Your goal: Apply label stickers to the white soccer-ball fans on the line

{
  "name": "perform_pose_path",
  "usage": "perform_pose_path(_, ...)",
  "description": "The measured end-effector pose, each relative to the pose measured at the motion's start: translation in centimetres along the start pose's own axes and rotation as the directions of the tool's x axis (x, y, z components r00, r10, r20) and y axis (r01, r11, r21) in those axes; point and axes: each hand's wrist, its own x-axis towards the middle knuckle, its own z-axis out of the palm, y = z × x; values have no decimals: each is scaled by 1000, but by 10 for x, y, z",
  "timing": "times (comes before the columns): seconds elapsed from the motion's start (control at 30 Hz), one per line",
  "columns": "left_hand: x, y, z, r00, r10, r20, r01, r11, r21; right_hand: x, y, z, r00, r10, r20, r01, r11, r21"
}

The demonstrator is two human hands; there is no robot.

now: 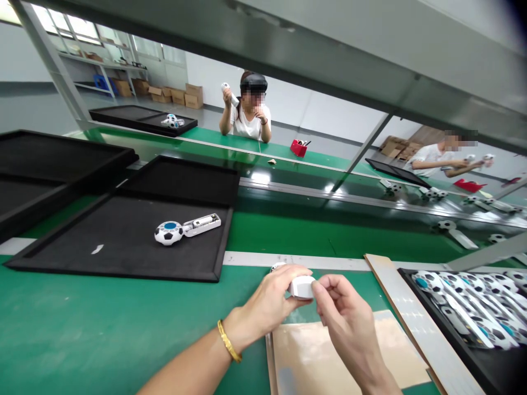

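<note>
My left hand (274,299), with a gold bracelet at the wrist, is closed around a white handheld device with a soccer-ball head (302,287). The device's blunt white handle end faces me, while its patterned head is mostly hidden behind my fingers. At the right edge of that end, my right hand (343,307) pinches with thumb and forefinger; whatever lies between the fingertips is hidden. Beyond my hands, a similar device with an opened handle (201,224) lies in a black tray (123,258), its inner parts showing. A small white scrap (97,249) lies there too.
At right, a black tray (502,367) holds several soccer-ball devices, beside a long board (411,307). Brown sheets (308,362) lie under my right hand. Devices lie along the green belt (288,219). Two co-workers sit opposite, near red bins (298,148). An overhead shelf crosses above.
</note>
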Motion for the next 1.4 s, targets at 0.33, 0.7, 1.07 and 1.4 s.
perform_pose_path(0.33,0,2,-1,1000,6,4,-6,1000,-13,0,3,-1,999,23,22,-23,1000,-6)
perform_pose_path(0.7,0,1,-1,1000,25,0,-25,1000,-5,-1,2,-1,998,50,27,-51,998,48)
perform_pose_path(1.07,1,0,-1,1000,17,22,-17,1000,-7,-1,2,-1,998,48,29,-49,999,23)
perform_pose_path(1.4,1,0,-1,1000,11,27,-11,1000,0,-1,2,-1,998,58,28,-60,995,78)
